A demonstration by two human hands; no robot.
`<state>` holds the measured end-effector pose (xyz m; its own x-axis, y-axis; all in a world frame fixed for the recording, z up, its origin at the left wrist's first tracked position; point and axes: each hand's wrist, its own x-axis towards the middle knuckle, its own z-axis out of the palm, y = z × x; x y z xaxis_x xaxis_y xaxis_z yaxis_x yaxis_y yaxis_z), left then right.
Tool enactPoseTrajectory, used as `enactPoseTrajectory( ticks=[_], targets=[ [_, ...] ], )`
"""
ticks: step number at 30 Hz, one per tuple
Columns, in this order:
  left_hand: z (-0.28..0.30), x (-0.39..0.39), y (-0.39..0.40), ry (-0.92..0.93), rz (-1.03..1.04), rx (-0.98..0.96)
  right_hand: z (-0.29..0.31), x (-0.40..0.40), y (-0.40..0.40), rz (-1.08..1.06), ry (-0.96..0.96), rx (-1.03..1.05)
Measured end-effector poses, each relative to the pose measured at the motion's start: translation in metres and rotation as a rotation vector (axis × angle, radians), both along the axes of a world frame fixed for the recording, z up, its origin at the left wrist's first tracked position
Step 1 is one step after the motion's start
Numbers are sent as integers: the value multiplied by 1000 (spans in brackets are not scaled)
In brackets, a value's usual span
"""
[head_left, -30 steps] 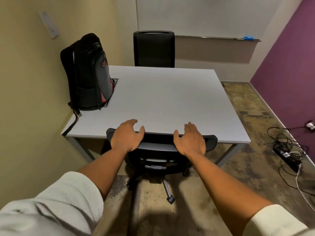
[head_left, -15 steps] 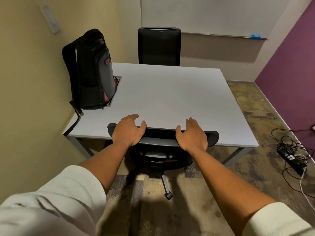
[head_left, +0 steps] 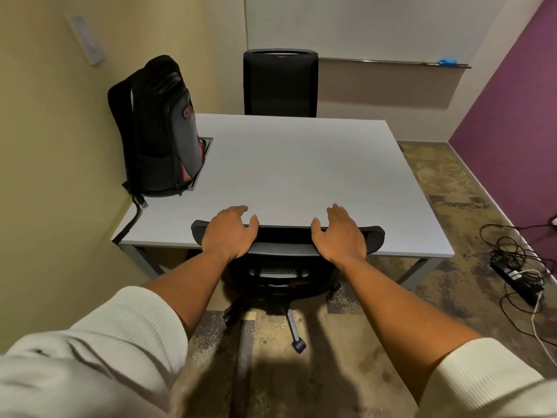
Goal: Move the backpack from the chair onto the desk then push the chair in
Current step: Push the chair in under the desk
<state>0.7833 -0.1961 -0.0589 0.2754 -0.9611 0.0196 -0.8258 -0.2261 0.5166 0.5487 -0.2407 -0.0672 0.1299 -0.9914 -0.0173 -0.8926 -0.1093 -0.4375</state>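
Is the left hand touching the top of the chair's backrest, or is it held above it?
Touching. In the head view, the left hand lies flat on the chair backrest, its palm pressed on the top edge and its fingers curling over it, with no gap visible.

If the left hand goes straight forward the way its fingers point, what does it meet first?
Probably nothing soon: the left hand points across the bare desk top. The backpack stands off to its left; depth is uncertain.

Small office meeting room: plain white desk (head_left: 301, 176), black office chairs near (head_left: 286, 236) and far (head_left: 281, 82), whiteboard tray (head_left: 391, 62) on far wall, power strip (head_left: 517, 282) right.
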Motion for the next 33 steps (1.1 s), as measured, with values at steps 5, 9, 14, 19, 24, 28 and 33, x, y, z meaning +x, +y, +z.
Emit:
enactPoseTrajectory(
  ticks=[5,9,14,19,24,28,33],
  targets=[
    [15,-7,8,-51,-44,-17,17,-6,5,50,-66,-20],
    [33,-15,13,-121,-88,-54,37,-11,6,79,-48,-78],
    [61,-23,19,-170,-102,-112,63,-17,9,129,26,-137],
    [81,-30,28,-189,-84,-166,83,-23,15,168,63,-182],
    [90,-37,36,-251,-116,-183,95,-27,26,236,48,-220],
    [96,-41,40,-302,-134,-181,101,-27,33,252,36,-211],
    [103,-42,43,-307,-128,-180,105,-28,40,258,34,-205]
  ],
)
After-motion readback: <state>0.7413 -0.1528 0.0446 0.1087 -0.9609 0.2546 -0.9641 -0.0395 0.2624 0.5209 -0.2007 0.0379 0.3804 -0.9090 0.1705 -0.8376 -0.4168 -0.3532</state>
